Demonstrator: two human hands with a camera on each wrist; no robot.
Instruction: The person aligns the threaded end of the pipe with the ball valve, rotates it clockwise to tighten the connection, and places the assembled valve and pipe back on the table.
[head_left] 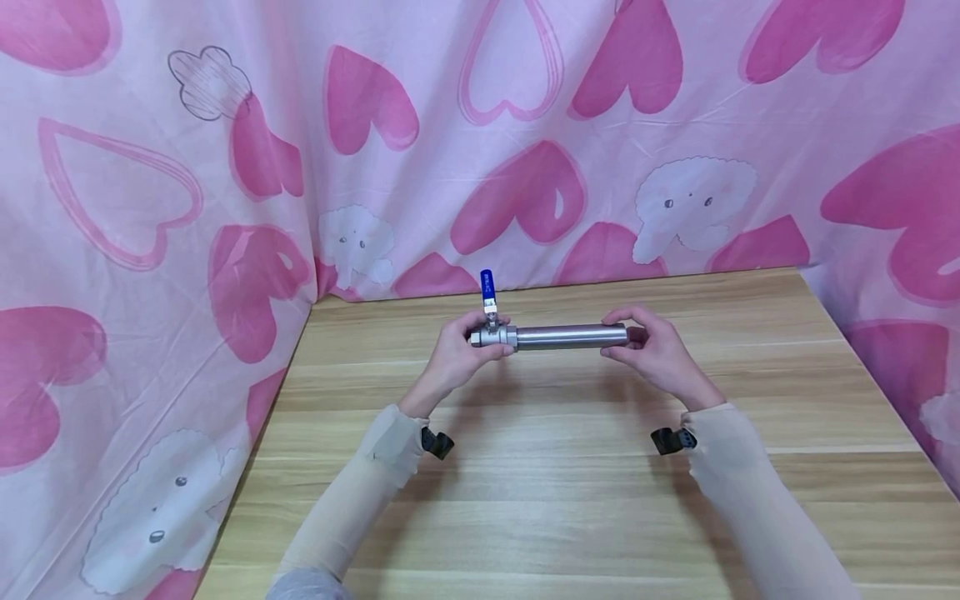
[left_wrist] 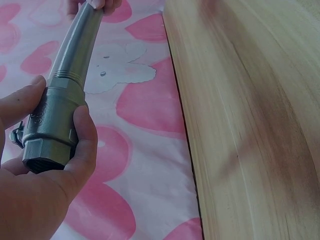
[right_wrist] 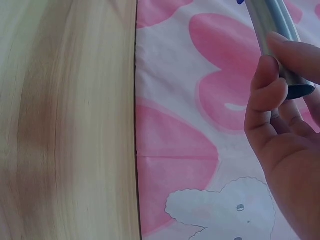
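A metal ball valve (head_left: 495,335) with a blue lever handle (head_left: 487,285) is joined to one end of a shiny steel pipe (head_left: 570,336). My left hand (head_left: 459,350) grips the valve body, thumb on one side and fingers round the other, as the left wrist view shows. Threads (left_wrist: 69,75) show where the pipe enters the valve. At the pipe's far right end, my right hand (head_left: 660,350) pinches the tube between thumb and fingers. The open pipe end (right_wrist: 301,91) shows beside those fingers in the right wrist view. The assembly is held roughly level above the table, lever pointing away from me.
Below the hands lies a wood-grain table (head_left: 555,500). A pink curtain (head_left: 517,167) with hearts and white cartoon animals hangs along the table's back, left and right edges. Each wrist carries a small black camera (head_left: 438,443).
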